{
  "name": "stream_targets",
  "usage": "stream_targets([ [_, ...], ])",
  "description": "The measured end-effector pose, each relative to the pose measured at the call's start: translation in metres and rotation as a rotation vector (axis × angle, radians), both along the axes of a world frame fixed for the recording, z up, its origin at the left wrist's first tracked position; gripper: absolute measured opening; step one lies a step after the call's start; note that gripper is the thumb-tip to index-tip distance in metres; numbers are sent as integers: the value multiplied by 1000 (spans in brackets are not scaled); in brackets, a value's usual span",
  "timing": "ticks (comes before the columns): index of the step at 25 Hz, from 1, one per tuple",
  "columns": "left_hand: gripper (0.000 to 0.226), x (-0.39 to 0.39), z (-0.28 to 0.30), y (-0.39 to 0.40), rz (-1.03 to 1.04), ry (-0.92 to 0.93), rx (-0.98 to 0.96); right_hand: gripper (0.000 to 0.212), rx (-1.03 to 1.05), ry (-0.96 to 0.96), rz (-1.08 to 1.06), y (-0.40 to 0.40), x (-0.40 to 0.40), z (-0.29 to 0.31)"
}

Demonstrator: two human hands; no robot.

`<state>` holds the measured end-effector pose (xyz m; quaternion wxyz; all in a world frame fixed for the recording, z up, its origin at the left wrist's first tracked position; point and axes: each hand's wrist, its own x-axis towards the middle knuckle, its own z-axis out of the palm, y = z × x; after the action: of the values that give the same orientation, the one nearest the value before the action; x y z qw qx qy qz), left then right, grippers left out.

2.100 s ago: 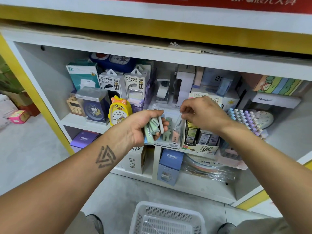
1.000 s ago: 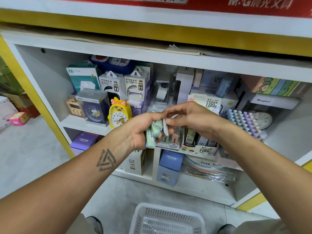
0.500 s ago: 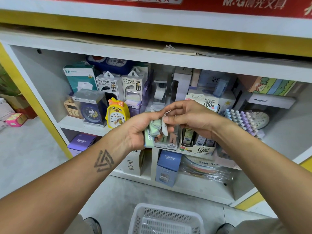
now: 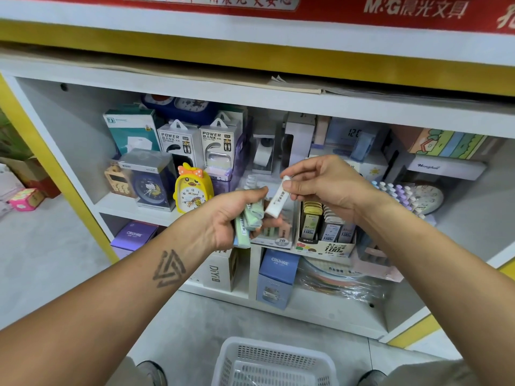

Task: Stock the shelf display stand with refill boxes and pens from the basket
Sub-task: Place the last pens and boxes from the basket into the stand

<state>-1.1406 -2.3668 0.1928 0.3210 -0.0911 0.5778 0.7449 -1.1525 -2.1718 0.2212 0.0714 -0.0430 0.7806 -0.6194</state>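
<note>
At the far left a pink box [image 4: 26, 200] lies on the grey floor beside the yellow frame of the shelf unit [image 4: 83, 140]. On the upper shelf, from the left, stand a teal carton [image 4: 131, 132], a boxed blue alarm clock [image 4: 149, 181], two white power bank boxes [image 4: 199, 143] and a yellow duck clock [image 4: 192, 190] with an orange bow. Below them sit a purple CRUHRE box [image 4: 135, 234] and a white DIY box [image 4: 220, 270].

The left hand [image 4: 231, 215], its forearm marked with a triangle tattoo, has its fingers curled round a bundle of pale green and blue refill boxes [image 4: 246, 224], held in front of the display stand [image 4: 323, 246] and hiding part of its left side. Just to the right, the right hand [image 4: 323, 185] pinches a slim white refill box [image 4: 277, 200] by its top end between thumb and fingers; the box hangs tilted, lower end toward the left hand's bundle (whether the two touch cannot be told). It is long and narrow with dark print down its face.

Behind the hands the stand holds upright rows of yellow and grey refill packs [image 4: 320, 221]. Further right stand pastel-capped pens [image 4: 395, 195] and a round clock [image 4: 427, 199]. A blue CRUHRE box [image 4: 277, 277] sits beneath. The white mesh basket [image 4: 274, 360] rests on the floor at bottom centre, between two shoes.
</note>
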Motion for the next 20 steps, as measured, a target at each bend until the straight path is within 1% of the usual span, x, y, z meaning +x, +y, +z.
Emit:
stream_targets([
  [2, 27, -2, -2, -3, 36, -3, -85, 18, 34, 80, -28, 4, -2, 2],
  [3, 29, -3, -2, -4, 44, -6, -106, 14, 97, 131, -43, 6, -4, 3],
  [4, 29, -4, -1, -5, 47, -10, -106, 12, 206, 191, -65, 7, -5, 2],
  [7, 27, -4, 3, -9, 51, -16, -60, 12, 692, 414, -100, 10, -9, -3],
  [8, 27, -4, 3, -10, 50, -16, -49, 12, 799, 461, -88, 9, -9, -6],
  [11, 27, -3, 3, -9, 38, -11, -48, 14, 1003, 542, -72, 3, -9, -16],
  [13, 28, -2, 2, -10, 37, -19, -39, 15, 1054, 557, -43, 0, -13, -22],
  [16, 28, -2, 2, -11, 45, -32, 0, 14, 1126, 520, 36, -4, -16, -30],
  [18, 28, -1, 2, -12, 53, -36, 10, 13, 1170, 557, 56, -7, -17, -35],
  [20, 28, -1, 2, -13, 56, -40, 29, 12, 1161, 585, 67, -11, -17, -37],
])
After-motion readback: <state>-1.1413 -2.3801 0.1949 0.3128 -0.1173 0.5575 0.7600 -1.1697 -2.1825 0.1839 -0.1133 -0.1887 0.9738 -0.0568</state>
